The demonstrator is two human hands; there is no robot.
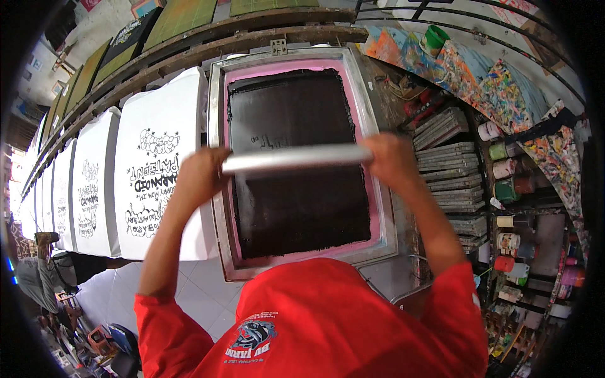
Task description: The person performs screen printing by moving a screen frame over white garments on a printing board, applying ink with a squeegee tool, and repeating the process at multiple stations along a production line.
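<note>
A screen-printing frame (214,132) with a pale metal rim lies in front of me, its mesh edged in pink. Black ink (296,217) covers most of the mesh, and faint lettering shows through its upper half. Across the middle of the mesh lies a long pale squeegee (296,159), slightly blurred. My left hand (203,173) is wrapped round its left end. At its right end, my right hand (391,157) is closed on it too. Whether the squeegee's blade touches the mesh is hidden below the handle.
White printed shirts (151,120) lie in a row on boards to the left. A wooden rail (189,53) runs behind the frame. Stacked screens (449,176) sit at the right, beside shelves with paint pots (504,169). Paint-spattered cloth (466,75) hangs at the far right.
</note>
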